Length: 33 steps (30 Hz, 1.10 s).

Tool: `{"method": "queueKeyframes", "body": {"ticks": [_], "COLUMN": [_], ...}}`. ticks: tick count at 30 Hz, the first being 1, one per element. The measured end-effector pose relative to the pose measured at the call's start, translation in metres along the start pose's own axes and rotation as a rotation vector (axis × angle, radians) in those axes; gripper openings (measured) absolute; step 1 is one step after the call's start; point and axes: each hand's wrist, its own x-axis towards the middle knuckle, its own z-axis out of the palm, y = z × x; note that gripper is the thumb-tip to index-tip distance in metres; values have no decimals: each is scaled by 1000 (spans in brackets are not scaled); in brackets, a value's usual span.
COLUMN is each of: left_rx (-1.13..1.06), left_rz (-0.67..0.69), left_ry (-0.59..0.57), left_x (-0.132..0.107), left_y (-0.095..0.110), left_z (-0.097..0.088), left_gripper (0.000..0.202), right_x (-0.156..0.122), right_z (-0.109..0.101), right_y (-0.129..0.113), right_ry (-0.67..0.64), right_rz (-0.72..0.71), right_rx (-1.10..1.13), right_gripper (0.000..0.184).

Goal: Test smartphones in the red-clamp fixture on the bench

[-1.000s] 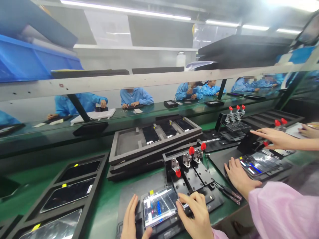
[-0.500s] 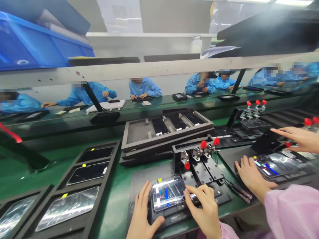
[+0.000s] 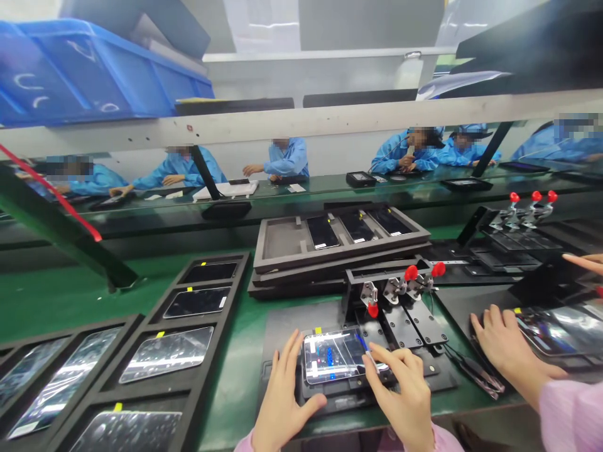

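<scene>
A lit phone screen [image 3: 332, 355] with a yellow tab lies on a black test fixture [image 3: 339, 398] in front of me. Along its left edge rests my left hand [image 3: 285, 389], open, fingers stretched and thumb apart. My right hand [image 3: 402, 389] is closed, with thumb and forefinger pinching at the screen's right edge, where the fingertips partly hide the contact. Behind the screen stand toggle clamps with red knobs [image 3: 411, 272]; the nearest clamp's knob [image 3: 372, 310] points down, and the others point up.
On the left lie black trays [image 3: 221, 314] of phone screens. A stacked grey tray [image 3: 282, 245] holds several more at the back. Tweezers [image 3: 480, 373] lie right of the fixture. A co-worker's hand [image 3: 506, 345] works at the neighbouring fixture. A blue bin [image 3: 117, 75] sits overhead.
The view has swung left, so the bench appears shifted right and more trays show. Both my hands keep nearly the same place on the screen. The co-worker's far hand is now mostly out of frame.
</scene>
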Motion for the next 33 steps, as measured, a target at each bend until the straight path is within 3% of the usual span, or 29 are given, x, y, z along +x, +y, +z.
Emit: {"method": "queueKeyframes", "body": {"ticks": [8, 13, 16, 23, 33], "left_rx": [-86, -379, -445, -407, -317], "left_rz": [-24, -259, -349, -342, -239], "left_ry": [50, 281, 323, 253, 296], "left_x": [-1, 0, 2, 3, -1], "left_y": [-4, -14, -15, -14, -19], "left_z": [0, 1, 1, -1, 0], "left_gripper": [87, 50, 44, 38, 42], "right_x": [0, 2, 0, -1, -3], "right_z": [-1, -2, -1, 0, 0], "right_y": [0, 0, 0, -1, 1], "right_ry": [-9, -9, -14, -23, -44], "right_rz": [-20, -33, -27, -35, -40], "right_rx": [-1, 0, -3, 5, 3], "right_gripper": [30, 31, 29, 29, 30]}}
